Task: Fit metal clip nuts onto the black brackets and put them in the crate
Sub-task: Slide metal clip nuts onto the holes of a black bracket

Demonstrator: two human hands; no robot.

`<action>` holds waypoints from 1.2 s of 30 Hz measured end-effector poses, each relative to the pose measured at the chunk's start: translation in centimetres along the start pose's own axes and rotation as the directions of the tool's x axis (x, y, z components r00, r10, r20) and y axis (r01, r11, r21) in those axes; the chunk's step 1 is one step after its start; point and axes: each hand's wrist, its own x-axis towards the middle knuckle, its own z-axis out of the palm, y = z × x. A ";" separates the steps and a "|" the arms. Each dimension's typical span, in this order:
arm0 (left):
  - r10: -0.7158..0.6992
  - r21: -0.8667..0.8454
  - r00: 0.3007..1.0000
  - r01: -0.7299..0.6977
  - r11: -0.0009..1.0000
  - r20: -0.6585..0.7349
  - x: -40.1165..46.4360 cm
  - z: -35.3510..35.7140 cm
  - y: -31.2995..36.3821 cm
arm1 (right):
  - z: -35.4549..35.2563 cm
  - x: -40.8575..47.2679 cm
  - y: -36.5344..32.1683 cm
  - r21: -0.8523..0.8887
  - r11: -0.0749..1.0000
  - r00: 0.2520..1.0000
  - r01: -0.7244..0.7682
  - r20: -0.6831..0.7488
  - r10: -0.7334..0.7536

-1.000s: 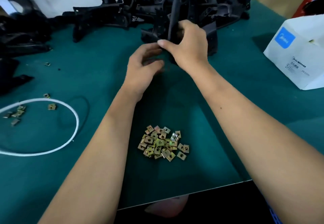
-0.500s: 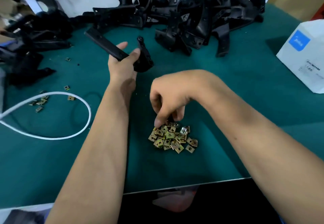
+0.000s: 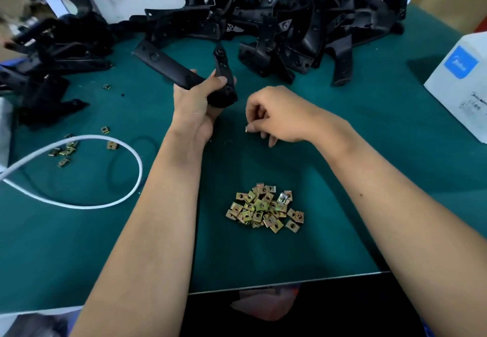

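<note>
Left hand clamps a bracket mid-worktop, its tab up for fitting; right hand pinches a nut beside it, above the pile.

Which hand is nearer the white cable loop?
Left. The left hand, gripping a black bracket, is just right of the cable; the right hand is farther right.

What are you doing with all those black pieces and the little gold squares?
A person is fitting clip nuts onto brackets. The left hand grips one black bracket above the green table. The right hand pinches a small clip nut beside it, not yet on the bracket. The pile of clip nuts lies nearer the person, and more brackets are heaped at the back.
</note>
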 end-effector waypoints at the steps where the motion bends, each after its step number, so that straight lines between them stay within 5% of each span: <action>1: 0.012 0.004 1.000 -0.012 1.000 0.027 -0.1 0.1 0.0 | 0.4 0.0 0.8 0.091 0.996 0.999 0.013 -0.049 -0.009; 7: 0.000 -0.040 0.995 0.004 0.999 0.098 -0.3 0.6 -0.3 | 1.1 -0.4 3.4 0.674 0.737 0.981 0.052 -0.174 0.090; 17: -0.018 -0.032 0.993 0.022 0.999 0.113 -0.7 1.0 -0.3 | 1.3 -0.7 3.7 0.408 0.912 0.966 0.049 -0.252 0.061; 29: -0.057 0.000 0.986 0.058 0.998 0.158 -1.1 1.0 -0.4 | 1.4 -0.6 4.1 0.494 0.864 0.909 0.100 -0.398 0.122; 32: -0.092 0.010 0.983 0.092 0.996 0.161 -1.2 1.0 -0.5 | 1.3 -0.4 3.9 0.610 0.775 0.862 0.167 -0.472 0.187; 36: -0.133 -0.030 0.976 0.140 0.990 0.175 -1.4 1.2 -0.8 | 1.6 -0.2 3.3 0.866 0.447 0.870 0.227 -0.386 0.307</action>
